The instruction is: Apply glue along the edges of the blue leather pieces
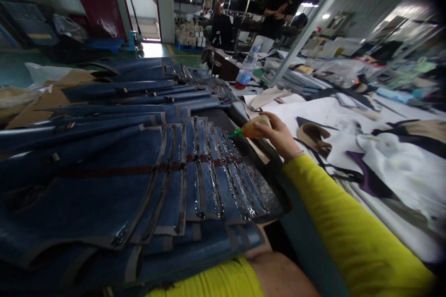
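Observation:
My right hand (275, 134), in a yellow sleeve, is closed around a squeeze bottle (252, 127) with amber contents. The bottle lies nearly sideways, its green nozzle (235, 133) pointing left, just above the strips. Below and left of it, blue leather-like pieces (139, 190) lie overlapped in a fan with grey edges. Wet, shiny lines, apparently glue, run along those edges, and a brown band crosses them. At the bottom, part of my left hand (278, 269) shows beside a yellow sleeve, by the near edge of the pieces; its fingers are hidden.
More blue pieces (135, 88) are stacked behind. A plastic drink bottle (246, 69) stands at the back of the table. White cloth and scraps (393, 162) cover the right side. A metal post (313, 23) rises beyond, and a person in dark clothing (282, 9) stands farther off.

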A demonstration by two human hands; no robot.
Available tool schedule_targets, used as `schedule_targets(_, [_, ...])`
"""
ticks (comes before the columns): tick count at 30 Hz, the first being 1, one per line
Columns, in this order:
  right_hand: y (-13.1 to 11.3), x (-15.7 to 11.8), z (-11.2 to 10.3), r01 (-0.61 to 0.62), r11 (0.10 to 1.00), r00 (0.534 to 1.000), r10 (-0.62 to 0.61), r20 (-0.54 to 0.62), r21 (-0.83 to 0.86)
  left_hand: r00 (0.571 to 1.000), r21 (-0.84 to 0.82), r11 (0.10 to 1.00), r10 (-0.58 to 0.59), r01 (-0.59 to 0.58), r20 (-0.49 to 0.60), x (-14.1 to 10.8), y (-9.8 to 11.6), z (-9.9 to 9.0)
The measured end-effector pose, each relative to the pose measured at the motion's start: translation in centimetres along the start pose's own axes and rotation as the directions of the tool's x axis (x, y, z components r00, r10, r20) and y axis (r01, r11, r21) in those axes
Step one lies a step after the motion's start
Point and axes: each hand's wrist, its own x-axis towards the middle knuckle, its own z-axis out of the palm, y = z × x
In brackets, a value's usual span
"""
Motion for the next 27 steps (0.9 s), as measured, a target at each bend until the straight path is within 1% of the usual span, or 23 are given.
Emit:
schedule_targets(2, [-0.2,-0.6,-0.7,-0.026,0.999,1.000,0.026,0.017,-0.028,1.000,0.005,1.000,0.009,-0.009,-0.027,0.0,-0.1,0.1])
schedule_targets(5, [-0.9,-1.8,-2.0,-0.097,0.993,0.995,0.098,0.020,-0.061,0.999,0.013,1.000,0.021,-0.021,-0.041,0.1,-0.2,0.3])
schedule_targets(8, [-1.6,-2.9,-3.0,-0.123,0.992,0.992,0.123,0.004,-0.026,0.998,0.024,0.999,0.042,-0.041,-0.056,0.2,-0.2,0.4])
schedule_targets(11, [-2.0,-3.5,-2.8,-0.092,0.996,0.996,0.092,0.007,0.003,0.998,0.035,0.999,0.023,-0.021,-0.056,0.1,-0.1,0.4])
schedule_targets(15, [-2.4,-3.7,-1.7,-0.002,1.000,0.999,0.003,0.049,-0.026,0.999,0.053,0.999,0.006,-0.003,-0.048,0.0,-0.1,0.4])
schedule_targets(18, [-2.9,-3.9,-1.3,0.015,1.000,0.997,-0.013,0.073,-0.026,0.997,0.051,0.999,0.006,-0.002,-0.075,0.1,-0.1,0.6])
schedule_targets(21, [-3.5,-4.6,-1.9,-0.010,0.999,0.993,0.016,0.115,-0.051,0.997,0.040,0.999,-0.005,0.008,-0.081,0.1,0.0,0.7])
schedule_targets(24, [-4.0,-5.7,-3.1,-0.039,0.995,0.990,0.050,0.130,-0.091,0.997,0.029,0.999,-0.015,0.017,-0.076,0.0,0.0,0.6])
schedule_targets(27, [-4.2,-7.0,-4.2,-0.108,0.994,0.988,0.110,0.108,-0.028,0.998,0.028,0.999,-0.020,0.022,-0.068,0.1,0.0,0.6])
